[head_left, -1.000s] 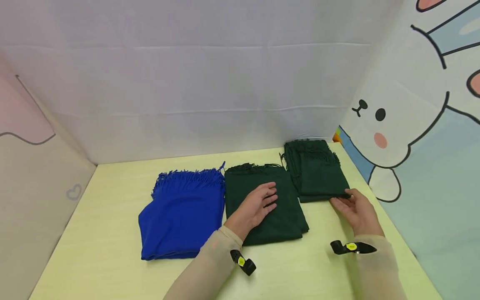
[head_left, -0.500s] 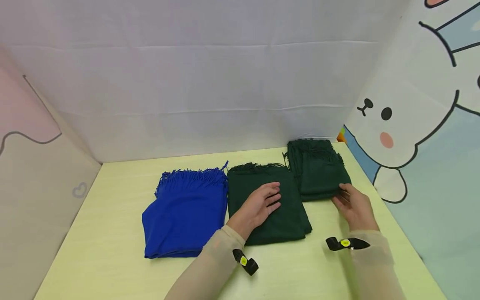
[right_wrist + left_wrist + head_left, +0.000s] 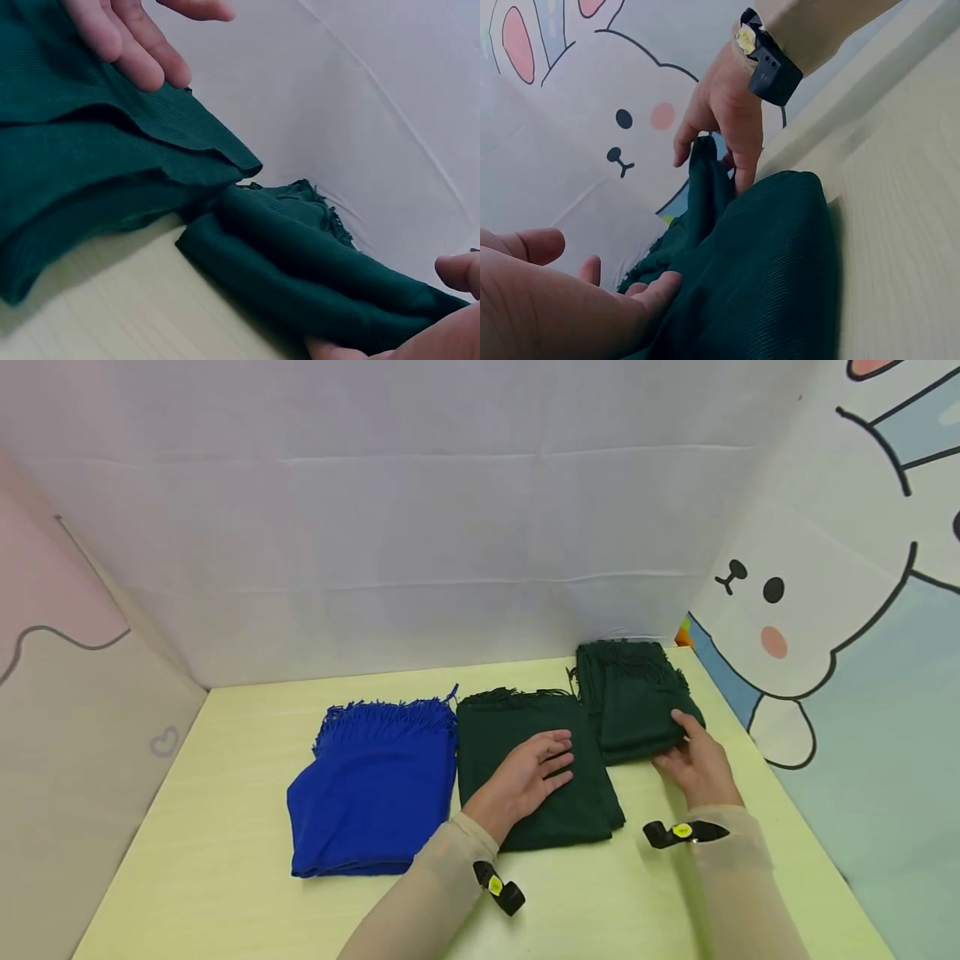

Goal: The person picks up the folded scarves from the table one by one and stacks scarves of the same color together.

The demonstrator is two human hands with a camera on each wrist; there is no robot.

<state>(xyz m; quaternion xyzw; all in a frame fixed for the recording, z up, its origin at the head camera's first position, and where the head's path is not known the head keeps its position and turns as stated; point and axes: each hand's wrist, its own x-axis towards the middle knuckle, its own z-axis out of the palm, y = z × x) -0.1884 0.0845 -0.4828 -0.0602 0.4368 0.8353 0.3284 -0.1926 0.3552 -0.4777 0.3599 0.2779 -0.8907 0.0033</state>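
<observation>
At the back right, a smaller folded dark green fringed scarf [image 3: 637,714] lies with its fringe toward the wall. My right hand [image 3: 699,768] pinches its near right corner, thumb on top and fingers beneath; the right wrist view shows the folded layers [image 3: 300,281] slightly raised there. A larger folded dark green scarf [image 3: 491,739] occupies the middle. Over it is my left hand [image 3: 525,781], fingers loosely extended and gripping nothing. In the left wrist view, the fingertips of that left hand [image 3: 562,300] are close over the green cloth.
To the left lies a folded blue fringed scarf [image 3: 375,802], its left side uneven. All three scarves are on a pale yellow table [image 3: 195,827]. A white cloth wall [image 3: 420,543] stands behind, and a rabbit-printed panel [image 3: 817,635] borders the right edge.
My right hand has shifted slightly left and away from me, its thumb further over the small green scarf's corner. My left hand has drifted slightly right over the middle scarf.
</observation>
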